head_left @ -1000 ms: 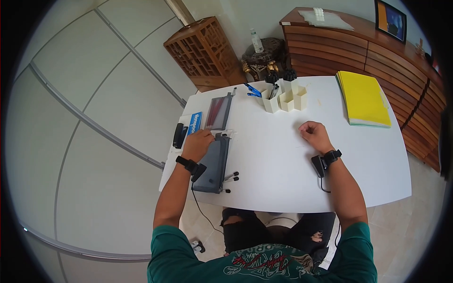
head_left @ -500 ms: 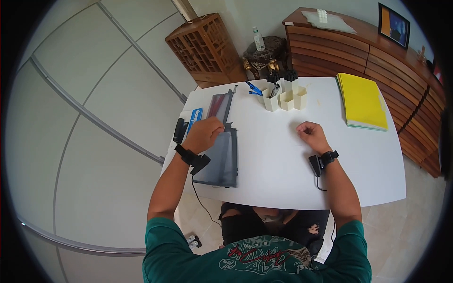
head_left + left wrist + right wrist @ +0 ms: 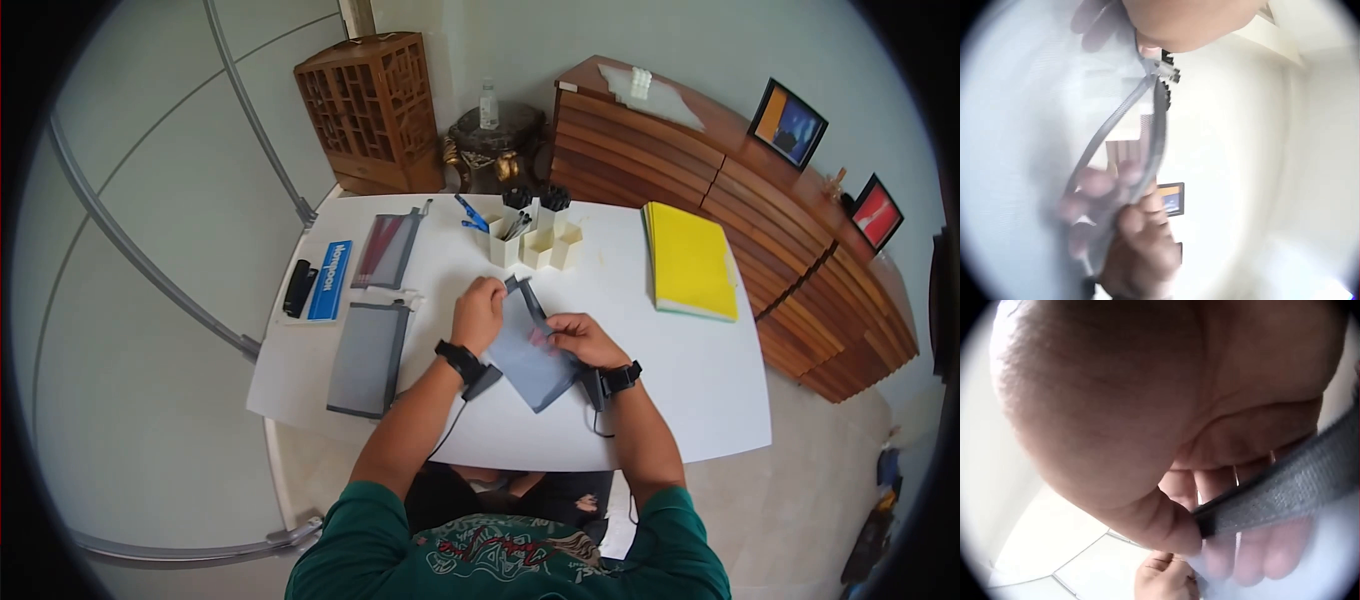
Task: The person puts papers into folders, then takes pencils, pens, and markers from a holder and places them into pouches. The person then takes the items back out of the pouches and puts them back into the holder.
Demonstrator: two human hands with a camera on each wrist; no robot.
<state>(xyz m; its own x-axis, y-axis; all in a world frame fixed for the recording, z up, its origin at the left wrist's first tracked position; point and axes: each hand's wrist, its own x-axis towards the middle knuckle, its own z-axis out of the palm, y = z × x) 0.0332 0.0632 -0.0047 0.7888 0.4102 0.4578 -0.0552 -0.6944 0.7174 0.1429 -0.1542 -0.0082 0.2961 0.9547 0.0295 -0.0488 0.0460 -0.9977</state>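
Note:
A grey mesh zipper pouch is held up over the white table between both hands. My left hand pinches its upper left corner, by the zipper end. My right hand grips the dark zipper edge, thumb on the near side; its fingers show through the mesh in the right wrist view. Two edge bands of the pouch stand apart between the hands in the left wrist view. On the table to the left lie a second grey pouch and a pouch with dark red contents.
At the far left are a blue notebook box and a black stapler. Behind the hands stands a cream pen holder with blue and black pens. A stack of yellow folders lies at the right of the table.
My left hand has taken a grey pouch from the left side and carried it right, to in front of my body. My right hand has taken hold of its edge.

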